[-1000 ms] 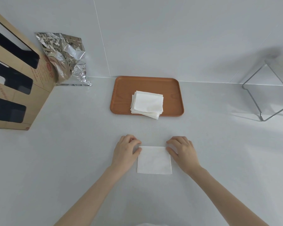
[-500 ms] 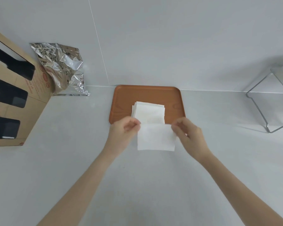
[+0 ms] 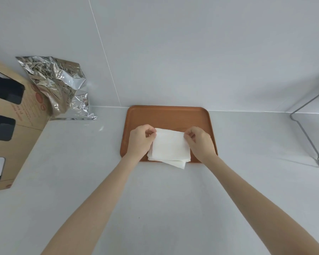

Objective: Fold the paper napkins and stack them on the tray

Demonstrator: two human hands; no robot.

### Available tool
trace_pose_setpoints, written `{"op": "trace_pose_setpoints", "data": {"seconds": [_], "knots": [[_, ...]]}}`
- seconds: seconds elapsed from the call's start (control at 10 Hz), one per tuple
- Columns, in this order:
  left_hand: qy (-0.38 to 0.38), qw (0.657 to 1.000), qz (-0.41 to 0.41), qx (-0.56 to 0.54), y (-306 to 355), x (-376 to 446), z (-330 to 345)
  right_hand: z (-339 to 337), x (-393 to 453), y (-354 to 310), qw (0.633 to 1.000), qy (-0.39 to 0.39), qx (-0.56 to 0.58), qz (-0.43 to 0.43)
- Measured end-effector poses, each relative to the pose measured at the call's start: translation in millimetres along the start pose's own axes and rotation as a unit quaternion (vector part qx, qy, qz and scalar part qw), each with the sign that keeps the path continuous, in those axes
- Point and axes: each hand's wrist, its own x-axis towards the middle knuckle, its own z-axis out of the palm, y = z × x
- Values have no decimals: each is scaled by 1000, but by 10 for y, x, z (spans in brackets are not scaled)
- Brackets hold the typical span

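Both hands, left hand and right hand, pinch a folded napkin's far corners over the stack overhanging the tray's near edge.

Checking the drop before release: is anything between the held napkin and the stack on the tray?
Nothing visible. Left hand and right hand hold the folded napkin directly over the napkin stack on the tray.

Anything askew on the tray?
Yes: the napkin stack is ragged. Lower sheets stick out past the near rim of the tray onto the counter, skewed against the folded napkin on top.
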Motion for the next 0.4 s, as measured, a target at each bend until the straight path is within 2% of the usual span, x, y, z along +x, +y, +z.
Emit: {"op": "trace_pose_setpoints", "data": {"seconds": [0.2, 0.3, 0.4], "knots": [[7, 999, 18, 37, 77, -17, -76, -49, -61, -106, 997, 36, -56, -46], [38, 998, 43, 12, 300, -13, -235, -252, -128, -369, 993, 75, 9, -86], [88, 991, 55, -80, 611, -81, -437, -565, -349, -765, 976, 106, 173, -77]]}}
